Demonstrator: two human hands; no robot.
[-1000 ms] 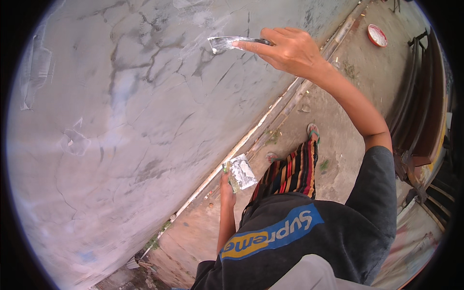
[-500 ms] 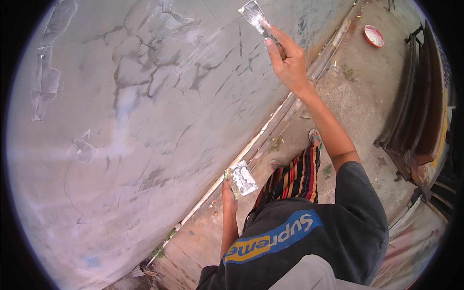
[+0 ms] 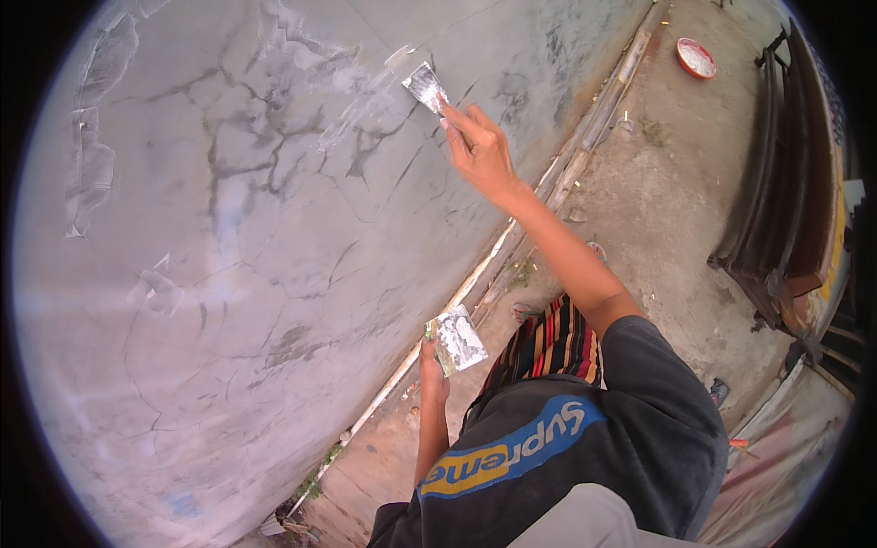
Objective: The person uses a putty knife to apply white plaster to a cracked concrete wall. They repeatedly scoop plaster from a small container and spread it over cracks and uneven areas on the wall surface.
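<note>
My right hand (image 3: pixel 482 151) grips a putty knife (image 3: pixel 425 89), its wide blade smeared with white filler and held against the grey wall (image 3: pixel 301 228). Dark cracks branch over the plaster, and pale streaks of filler lie beside the blade. Lower down, my left hand (image 3: pixel 433 370) is closed on the edge of a flat square plate (image 3: pixel 461 340) coated with white and grey paste. The plate is close to the foot of the wall, in front of my body. Part of the left fingers is hidden behind it.
A red bowl of white paste (image 3: pixel 696 58) rests on the concrete ground (image 3: pixel 658 201). Along the wall's base runs a narrow ledge (image 3: pixel 585 137). At the right stands a dark wooden bench (image 3: pixel 781 183). Patched areas (image 3: pixel 91 169) show at the wall's far left.
My right hand has moved left and slightly down with the putty knife, bringing the blade to the wall by the cracks. The left hand and the plate stay nearly where they were.
</note>
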